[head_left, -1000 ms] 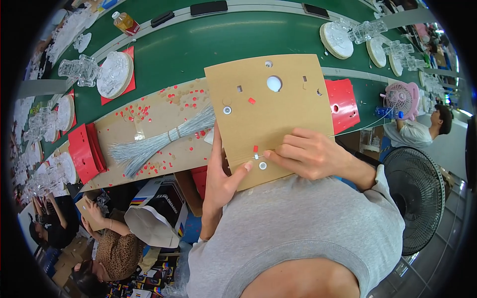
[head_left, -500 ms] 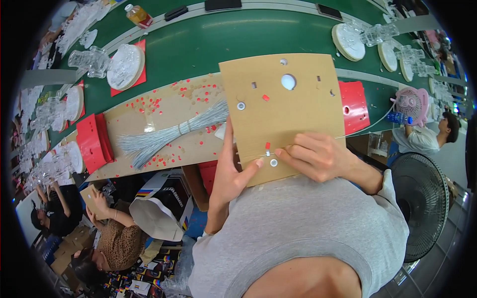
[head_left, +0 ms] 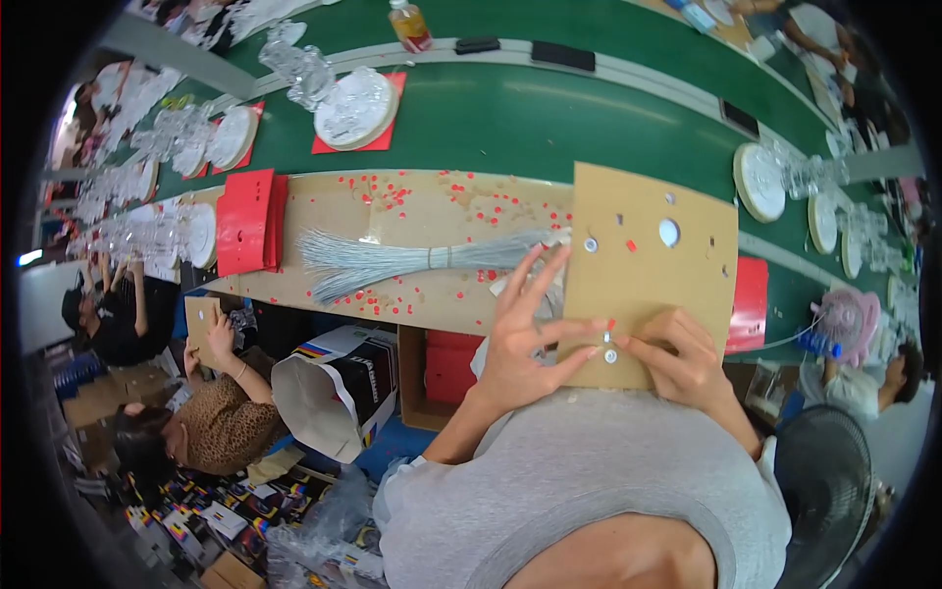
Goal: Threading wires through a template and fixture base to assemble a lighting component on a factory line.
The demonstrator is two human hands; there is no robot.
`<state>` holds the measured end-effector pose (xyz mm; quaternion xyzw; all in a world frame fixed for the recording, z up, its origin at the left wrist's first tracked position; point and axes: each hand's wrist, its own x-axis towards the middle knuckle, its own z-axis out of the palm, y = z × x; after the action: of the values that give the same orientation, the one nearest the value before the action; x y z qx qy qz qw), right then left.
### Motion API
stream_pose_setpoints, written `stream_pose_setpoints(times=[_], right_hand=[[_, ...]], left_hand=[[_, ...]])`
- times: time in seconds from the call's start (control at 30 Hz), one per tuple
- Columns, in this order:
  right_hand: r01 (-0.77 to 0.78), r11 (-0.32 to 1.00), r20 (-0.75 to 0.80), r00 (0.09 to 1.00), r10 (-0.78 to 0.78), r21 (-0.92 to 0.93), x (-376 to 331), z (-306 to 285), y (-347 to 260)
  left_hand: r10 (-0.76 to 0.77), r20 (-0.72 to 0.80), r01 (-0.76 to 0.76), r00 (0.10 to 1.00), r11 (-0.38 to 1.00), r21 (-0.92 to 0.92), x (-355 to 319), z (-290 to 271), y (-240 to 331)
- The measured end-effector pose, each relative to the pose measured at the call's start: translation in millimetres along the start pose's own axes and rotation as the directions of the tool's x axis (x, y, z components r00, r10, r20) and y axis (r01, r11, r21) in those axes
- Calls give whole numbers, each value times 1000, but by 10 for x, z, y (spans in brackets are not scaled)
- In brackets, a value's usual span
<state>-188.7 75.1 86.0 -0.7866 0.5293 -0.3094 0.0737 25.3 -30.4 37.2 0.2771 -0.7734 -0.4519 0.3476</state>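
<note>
The grey shirt (head_left: 628, 452) is nearest, and the tan panel (head_left: 655, 285) stands just in front of it, over the near edge of the surface (head_left: 481, 103). The panel's reverse face is out of sight, and the right hand (head_left: 682, 361) covers part of its lower right area. The visible face is flat and matt, with one large round hole near the top, smaller slots beside it, two white-ringed holes and two red patches. A small white tab (head_left: 607, 338) sits between the lower red patch and the lower ringed hole. The left hand (head_left: 515, 342) has its fingers spread, forefinger and thumb tips apart over the panel near the tab; the right hand is curled, forefinger tip beside the tab. Whether either grip holds anything cannot be told. Left of the panel, a tied bundle of grey wire (head_left: 437, 257) lies on a cardboard sheet (head_left: 319, 204) scattered with red dots; its right end meets the left fingers, where detail is lost. The right-hand red sheets (head_left: 749, 299) are partly behind the panel. Farther off, the bottle (head_left: 412, 29) is cut by the upper frame edge.
</note>
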Motion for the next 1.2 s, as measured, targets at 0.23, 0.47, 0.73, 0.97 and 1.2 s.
stream_pose_setpoints(times=[0.23, 0.47, 0.73, 0.97, 1.2], right_hand=[[-38, 999, -6, 999, 38, 30, -14, -25, 4], [-5, 1000, 41, 999, 4, 18, 76, -31, 42], [-62, 998, 102, 993, 63, -16, 78, -19, -34], [-81, 997, 207, 975, 83, -15, 58, -104, -64], [18, 998, 160, 987, -26, 53, 46, -31, 8]], left_hand=[[74, -27, -76, 997, 989, -127, 5, 90, -67], [248, -100, -261, 964, 952, -159, 21, 196, -71], [125, -134, -162, 983, 936, -314, -66, 123, -68], [43, -145, -101, 988, 904, -416, -27, -11, -44], [86, 51, -81, 995, 992, -92, 417, -141, 25]])
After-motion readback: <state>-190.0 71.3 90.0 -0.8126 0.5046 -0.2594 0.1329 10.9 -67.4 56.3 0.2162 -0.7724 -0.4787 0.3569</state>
